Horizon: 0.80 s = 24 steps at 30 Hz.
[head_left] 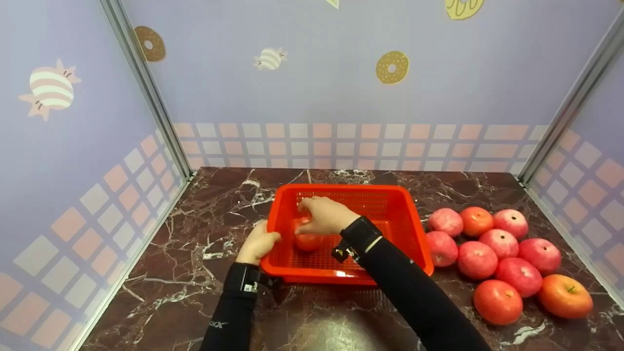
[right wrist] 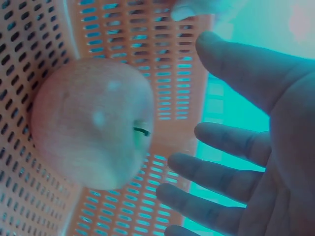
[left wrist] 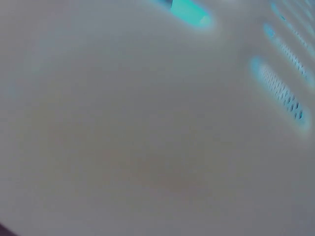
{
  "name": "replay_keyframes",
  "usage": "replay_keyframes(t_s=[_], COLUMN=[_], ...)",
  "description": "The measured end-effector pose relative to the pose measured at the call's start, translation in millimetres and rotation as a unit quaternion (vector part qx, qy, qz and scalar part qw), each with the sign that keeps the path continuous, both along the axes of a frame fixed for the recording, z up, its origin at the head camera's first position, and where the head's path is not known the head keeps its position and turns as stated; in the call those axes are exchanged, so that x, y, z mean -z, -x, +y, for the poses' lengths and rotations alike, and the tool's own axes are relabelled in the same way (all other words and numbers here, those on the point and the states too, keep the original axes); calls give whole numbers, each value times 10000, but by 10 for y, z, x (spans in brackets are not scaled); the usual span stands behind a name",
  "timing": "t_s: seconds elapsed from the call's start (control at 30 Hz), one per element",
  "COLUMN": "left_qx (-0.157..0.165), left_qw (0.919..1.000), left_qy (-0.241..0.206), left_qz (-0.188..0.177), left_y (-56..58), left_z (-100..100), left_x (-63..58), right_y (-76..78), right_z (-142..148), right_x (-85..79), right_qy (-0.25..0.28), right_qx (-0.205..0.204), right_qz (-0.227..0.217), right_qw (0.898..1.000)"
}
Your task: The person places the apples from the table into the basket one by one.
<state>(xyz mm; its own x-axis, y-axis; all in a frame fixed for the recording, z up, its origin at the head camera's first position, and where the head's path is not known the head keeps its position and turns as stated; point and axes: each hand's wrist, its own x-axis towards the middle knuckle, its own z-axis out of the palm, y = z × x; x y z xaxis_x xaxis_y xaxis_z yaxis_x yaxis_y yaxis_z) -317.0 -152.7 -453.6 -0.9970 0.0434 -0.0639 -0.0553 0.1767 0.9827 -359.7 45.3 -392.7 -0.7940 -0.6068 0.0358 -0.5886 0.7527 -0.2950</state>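
Observation:
A red plastic basket (head_left: 312, 274) with slotted walls stands on the dark marbled table. At its left rim my left hand (head_left: 258, 242) grips the edge, thumb over the inside. One red apple (head_left: 308, 242) lies on the basket floor near the left wall; its stem shows on the apple (right wrist: 93, 123) in the right wrist view. My right hand (head_left: 327, 215) is over the apple inside the basket. Its fingers (right wrist: 216, 169) are spread and apart from the apple, holding nothing. The left wrist view is mostly covered by a blur, with slots of the basket (left wrist: 285, 93) at the right.
Several red apples (head_left: 477, 260) lie grouped on the table right of the basket, the nearest close to its right wall. An orange-red apple (head_left: 565, 296) with a stem sits at the group's front right. Patterned panels (head_left: 312, 97) enclose the table at the back and sides.

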Motion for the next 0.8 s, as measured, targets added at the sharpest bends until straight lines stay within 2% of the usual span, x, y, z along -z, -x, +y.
replay_keyframes(t_s=[0.2, 0.5, 0.8], left_qx=[-27, -48, -62], left_qw=[9999, 9999, 9998], left_qy=[-98, -104, -133], left_qz=[-17, -105, -147], left_y=[0, -26, -16], left_z=[0, 12, 8], left_x=[2, -17, -8], right_y=[-50, -196, -321], right_z=[131, 351, 554], right_x=[-101, -242, -348], right_qy=[173, 155, 258], right_qx=[-27, 265, 234], right_qz=[93, 69, 187], right_qw=[9998, 9995, 9992])
